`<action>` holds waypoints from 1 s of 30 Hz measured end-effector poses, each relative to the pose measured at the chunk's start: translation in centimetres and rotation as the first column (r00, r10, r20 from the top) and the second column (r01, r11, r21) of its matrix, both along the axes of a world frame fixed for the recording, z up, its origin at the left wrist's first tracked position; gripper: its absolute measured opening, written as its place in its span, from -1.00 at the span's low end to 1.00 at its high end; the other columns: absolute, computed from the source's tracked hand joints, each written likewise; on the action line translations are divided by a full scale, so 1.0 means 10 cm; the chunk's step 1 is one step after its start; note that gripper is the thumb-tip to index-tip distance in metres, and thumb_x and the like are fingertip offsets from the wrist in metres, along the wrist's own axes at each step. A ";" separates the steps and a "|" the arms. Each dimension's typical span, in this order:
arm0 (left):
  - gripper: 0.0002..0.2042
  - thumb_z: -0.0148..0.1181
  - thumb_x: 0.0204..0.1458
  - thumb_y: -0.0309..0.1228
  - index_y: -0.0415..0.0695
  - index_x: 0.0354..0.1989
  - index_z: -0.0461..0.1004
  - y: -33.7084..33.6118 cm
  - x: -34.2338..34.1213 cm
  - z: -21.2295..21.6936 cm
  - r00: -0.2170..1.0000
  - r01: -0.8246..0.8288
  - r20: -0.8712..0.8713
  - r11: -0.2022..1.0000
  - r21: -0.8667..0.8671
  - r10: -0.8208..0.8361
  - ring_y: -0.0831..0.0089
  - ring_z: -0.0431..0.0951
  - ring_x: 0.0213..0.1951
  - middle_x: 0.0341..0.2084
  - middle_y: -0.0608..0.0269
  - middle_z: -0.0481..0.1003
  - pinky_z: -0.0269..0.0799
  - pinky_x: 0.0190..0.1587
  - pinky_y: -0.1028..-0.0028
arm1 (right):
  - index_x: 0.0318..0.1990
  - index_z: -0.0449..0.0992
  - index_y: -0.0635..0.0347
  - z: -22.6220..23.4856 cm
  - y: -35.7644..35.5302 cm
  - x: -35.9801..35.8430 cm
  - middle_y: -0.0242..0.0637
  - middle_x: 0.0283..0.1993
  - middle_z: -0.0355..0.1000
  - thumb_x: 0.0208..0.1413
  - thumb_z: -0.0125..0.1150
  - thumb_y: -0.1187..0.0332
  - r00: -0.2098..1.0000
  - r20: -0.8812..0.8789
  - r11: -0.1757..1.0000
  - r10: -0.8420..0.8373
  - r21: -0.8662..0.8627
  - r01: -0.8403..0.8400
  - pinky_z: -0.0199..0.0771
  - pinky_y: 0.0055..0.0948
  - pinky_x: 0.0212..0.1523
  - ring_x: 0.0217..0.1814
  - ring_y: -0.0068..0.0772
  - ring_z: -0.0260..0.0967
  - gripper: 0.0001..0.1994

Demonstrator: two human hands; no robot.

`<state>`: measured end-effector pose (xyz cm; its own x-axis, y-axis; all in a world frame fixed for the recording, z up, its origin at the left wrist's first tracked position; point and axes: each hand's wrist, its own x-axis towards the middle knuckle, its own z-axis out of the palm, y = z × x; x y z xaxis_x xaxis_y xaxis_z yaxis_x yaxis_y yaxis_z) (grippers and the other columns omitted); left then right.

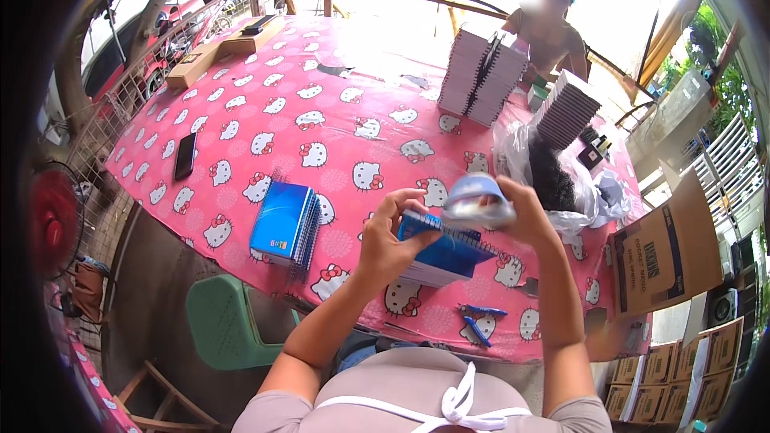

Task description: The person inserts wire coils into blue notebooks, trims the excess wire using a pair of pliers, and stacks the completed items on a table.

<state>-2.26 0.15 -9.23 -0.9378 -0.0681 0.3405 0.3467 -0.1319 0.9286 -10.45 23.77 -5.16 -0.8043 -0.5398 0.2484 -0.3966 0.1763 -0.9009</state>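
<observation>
Blue pliers: they (482, 324) lie with handles spread on the worktop (337, 180), near its close edge, just right of the notebook stack.
Stool: green plastic (216, 322), beside the close edge, left of the person.
Notebook stack in hand: blue-covered, coil-bound (439, 261), in front of the person at the close side of the worktop; whether its underside touches the cloth I cannot tell.
Left hand: this one (385, 239) has its fingers grasping the stack's upper left corner, thumb on the near side.
Right hand: this one (525, 215) has its fingers grasping a rounded, pale blue and white object (478, 201), blurred, just above the stack's coils.
Second notebook stack: also blue (282, 220), lying apart to the left.
Open carton: brown cardboard (666, 252), at the right edge.
Plastic bag: clear (584, 207), with a dark bundle (553, 180) in it, beyond the right hand.
Phone: dark (185, 157), flat on the left side.
Tall notebook piles: pale-edged with black coils (481, 78), upright toward the far side.
Co-worker: a person (553, 44) behind those piles.
</observation>
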 end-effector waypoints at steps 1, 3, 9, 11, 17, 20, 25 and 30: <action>-0.57 0.29 -0.06 -0.69 -0.23 0.03 0.40 -0.03 0.02 -0.03 0.999 0.027 0.023 0.990 0.136 -0.030 0.55 0.50 -0.11 -0.14 0.23 0.49 0.45 -0.10 0.55 | -0.20 0.46 0.24 -0.08 -0.02 -0.09 -0.42 -0.34 0.48 -0.17 0.33 0.61 0.996 -0.074 0.994 -0.048 0.091 0.055 0.46 -0.54 -0.31 -0.31 -0.66 0.38 -0.69; -0.62 0.25 -0.03 -0.71 -0.26 0.01 0.43 -0.07 -0.02 -0.10 0.993 0.072 0.072 0.971 0.228 -0.090 0.55 0.53 -0.14 -0.16 0.21 0.53 0.48 -0.12 0.56 | -0.24 0.44 0.23 0.05 0.09 -0.14 -0.41 -0.35 0.48 -0.19 0.33 0.61 0.961 0.263 0.991 0.090 -0.119 -0.061 0.45 -0.56 -0.33 -0.31 -0.67 0.39 -0.70; -0.65 0.18 -0.03 -0.77 -0.29 -0.02 0.49 -0.17 -0.06 -0.20 0.981 0.075 0.147 0.947 0.312 -0.126 0.54 0.57 -0.18 -0.19 0.16 0.58 0.55 -0.16 0.56 | -0.27 0.45 0.20 -0.07 -0.07 -0.15 -0.41 -0.38 0.47 -0.18 0.35 0.56 0.990 0.037 0.987 -0.132 0.094 0.129 0.40 -0.57 -0.30 -0.34 -0.66 0.35 -0.73; -0.63 0.19 -0.03 -0.78 -0.29 -0.01 0.49 -0.14 -0.09 -0.22 0.976 0.121 0.131 0.936 0.332 -0.172 0.53 0.57 -0.17 -0.18 0.16 0.57 0.56 -0.15 0.55 | -0.28 0.46 0.20 -0.39 0.17 -0.21 -0.40 -0.41 0.46 -0.19 0.40 0.50 0.992 0.007 0.992 -0.128 0.022 0.128 0.40 -0.56 -0.28 -0.33 -0.65 0.36 -0.72; -0.65 0.21 -0.05 -0.76 -0.26 -0.04 0.53 -0.13 -0.13 -0.24 0.973 0.146 0.120 0.926 0.349 -0.199 0.52 0.58 -0.20 -0.18 0.14 0.58 0.57 -0.17 0.55 | -0.25 0.49 0.26 -0.78 0.42 -0.05 -0.40 -0.30 0.53 -0.21 0.39 0.46 0.936 0.027 0.933 -0.351 0.097 0.347 0.43 -0.52 -0.22 -0.27 -0.55 0.44 -0.70; -0.68 0.22 -0.05 -0.76 -0.25 -0.08 0.56 -0.05 -0.11 -0.22 0.972 0.134 0.141 0.940 0.314 -0.186 0.50 0.59 -0.22 -0.21 0.14 0.59 0.57 -0.17 0.54 | -0.25 0.50 0.26 -0.20 0.19 0.01 -0.37 -0.29 0.52 -0.25 0.32 0.56 0.975 0.168 0.985 -0.144 -0.067 0.157 0.45 -0.48 -0.21 -0.25 -0.58 0.42 -0.70; -0.68 0.22 -0.06 -0.76 -0.25 -0.09 0.56 -0.04 -0.10 -0.23 0.981 0.131 0.096 0.936 0.328 -0.171 0.49 0.59 -0.21 -0.26 0.14 0.60 0.56 -0.16 0.56 | -0.27 0.45 0.25 0.04 0.04 -0.05 -0.36 -0.29 0.49 -0.30 0.33 0.62 0.997 0.072 0.999 0.032 0.032 -0.035 0.42 -0.47 -0.20 -0.24 -0.60 0.38 -0.68; -0.72 0.26 -0.09 -0.75 -0.26 -0.17 0.57 -0.07 -0.04 -0.16 0.966 0.184 0.105 0.917 0.354 -0.235 0.52 0.58 -0.24 -0.27 0.13 0.59 0.55 -0.22 0.58 | -0.26 0.44 0.22 -0.49 0.18 -0.04 -0.20 -0.29 0.52 -0.21 0.35 0.47 0.906 -0.197 0.778 -0.374 0.464 0.423 0.45 -0.36 -0.20 -0.27 -0.24 0.48 -0.71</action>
<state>-2.67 -0.59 -10.85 -0.9799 0.0480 0.1936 0.1438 -0.5023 0.8527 -10.89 25.61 -10.05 -0.9619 -0.2443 0.1225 -0.2666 0.7399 -0.6177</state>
